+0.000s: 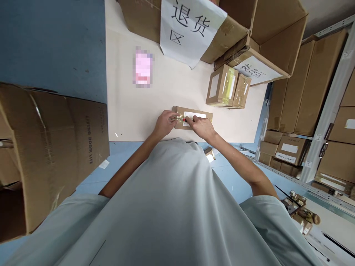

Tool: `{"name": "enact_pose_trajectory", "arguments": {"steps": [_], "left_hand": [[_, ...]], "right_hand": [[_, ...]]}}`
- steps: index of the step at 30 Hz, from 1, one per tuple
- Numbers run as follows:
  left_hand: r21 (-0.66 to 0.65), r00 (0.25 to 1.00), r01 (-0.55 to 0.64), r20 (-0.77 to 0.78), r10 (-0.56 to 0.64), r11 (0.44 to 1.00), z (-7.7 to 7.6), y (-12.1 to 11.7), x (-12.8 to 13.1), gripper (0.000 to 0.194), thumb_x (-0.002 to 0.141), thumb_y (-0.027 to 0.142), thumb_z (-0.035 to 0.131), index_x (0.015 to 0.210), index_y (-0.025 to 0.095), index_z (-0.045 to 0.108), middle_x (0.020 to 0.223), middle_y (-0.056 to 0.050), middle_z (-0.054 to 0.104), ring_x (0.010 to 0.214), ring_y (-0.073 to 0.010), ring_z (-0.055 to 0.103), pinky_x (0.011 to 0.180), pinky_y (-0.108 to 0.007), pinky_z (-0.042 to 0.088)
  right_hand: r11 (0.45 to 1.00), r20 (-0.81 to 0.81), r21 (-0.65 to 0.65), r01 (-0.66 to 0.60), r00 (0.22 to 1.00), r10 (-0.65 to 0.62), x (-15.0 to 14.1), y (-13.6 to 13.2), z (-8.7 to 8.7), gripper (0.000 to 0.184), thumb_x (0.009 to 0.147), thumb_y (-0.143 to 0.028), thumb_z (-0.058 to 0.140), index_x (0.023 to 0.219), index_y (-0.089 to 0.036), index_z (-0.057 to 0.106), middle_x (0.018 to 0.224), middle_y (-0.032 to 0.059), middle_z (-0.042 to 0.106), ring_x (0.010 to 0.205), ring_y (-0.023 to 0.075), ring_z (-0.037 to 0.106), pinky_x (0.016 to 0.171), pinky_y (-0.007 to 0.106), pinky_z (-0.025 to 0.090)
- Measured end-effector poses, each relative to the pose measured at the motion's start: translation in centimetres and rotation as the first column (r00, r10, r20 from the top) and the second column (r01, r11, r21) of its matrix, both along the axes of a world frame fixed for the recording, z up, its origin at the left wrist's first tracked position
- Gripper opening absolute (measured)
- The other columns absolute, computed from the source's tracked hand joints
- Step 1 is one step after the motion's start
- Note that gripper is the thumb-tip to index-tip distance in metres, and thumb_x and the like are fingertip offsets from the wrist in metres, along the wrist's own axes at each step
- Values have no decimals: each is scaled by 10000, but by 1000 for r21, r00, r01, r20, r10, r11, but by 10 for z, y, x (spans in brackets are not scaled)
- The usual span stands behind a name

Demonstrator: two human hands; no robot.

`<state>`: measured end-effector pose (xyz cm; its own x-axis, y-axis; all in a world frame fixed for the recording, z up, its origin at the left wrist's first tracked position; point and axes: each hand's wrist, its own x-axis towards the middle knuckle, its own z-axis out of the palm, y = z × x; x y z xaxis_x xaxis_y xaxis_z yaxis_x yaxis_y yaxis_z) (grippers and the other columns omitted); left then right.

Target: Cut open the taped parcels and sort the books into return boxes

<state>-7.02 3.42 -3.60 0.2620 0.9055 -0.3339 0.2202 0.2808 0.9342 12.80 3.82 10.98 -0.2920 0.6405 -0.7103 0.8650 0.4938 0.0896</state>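
A small, flat cardboard box [180, 110] with a white label lies near the table's front edge, directly before me. My left hand [165, 123] is closed at the box's left end, its thumb and fingers on the corner beside shiny clear tape. Over the label, my right hand [203, 127] grips a slim red-and-black tool that looks like a box cutter [185, 119]. Its front end points left toward the tape. Most of the tool's body is hidden under my right fingers.
Two taped cardboard boxes [222, 87] stand at the table's right. Large open cartons [233, 37] with paper signs line the back. A blurred pink item [142, 68] lies at the back left. A big carton [63, 147] is left of the table; shelves [313, 147] hold boxes at right.
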Motion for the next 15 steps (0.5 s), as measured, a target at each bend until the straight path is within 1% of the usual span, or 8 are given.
{"name": "enact_pose_trajectory", "arguments": {"steps": [4, 8, 12, 15], "left_hand": [[2, 1000, 7, -21, -7, 1000, 3, 1, -2, 334, 906, 212, 755, 1231, 230, 829, 1348, -89, 721, 1144, -250, 766, 1087, -442, 690], [-24, 998, 2, -60, -3, 1000, 6, 2, -1, 350, 888, 210, 743, 1226, 225, 830, 1357, -93, 741, 1157, -265, 767, 1082, -442, 687], [-39, 995, -31, -96, 27, 999, 11, -1, 3, 347, 870, 237, 753, 1209, 235, 827, 1370, -77, 766, 1157, -270, 772, 1047, -435, 699], [-45, 992, -63, -116, 58, 997, 16, -4, 6, 334, 873, 271, 759, 1197, 241, 833, 1380, -75, 776, 1129, -266, 784, 1026, -432, 705]], "right_hand": [[1000, 5, -26, 15, 1000, -15, 0, 4, 7, 546, 1156, -112, 271, 1662, -175, 465, 1347, 233, 719, 1165, 328, 752, 863, 378, 530], [998, 7, -57, 20, 1000, -20, 9, 6, 13, 553, 1151, -86, 253, 1645, -146, 495, 1385, 247, 711, 1216, 342, 752, 878, 395, 547], [998, -5, -67, 16, 1000, -17, 25, 3, 15, 532, 1168, -93, 272, 1643, -141, 506, 1379, 254, 718, 1212, 333, 763, 895, 389, 547], [998, -20, -56, 33, 999, -34, 46, 0, 15, 520, 1184, -114, 253, 1610, -131, 551, 1363, 257, 733, 1219, 340, 765, 894, 391, 547]]}}
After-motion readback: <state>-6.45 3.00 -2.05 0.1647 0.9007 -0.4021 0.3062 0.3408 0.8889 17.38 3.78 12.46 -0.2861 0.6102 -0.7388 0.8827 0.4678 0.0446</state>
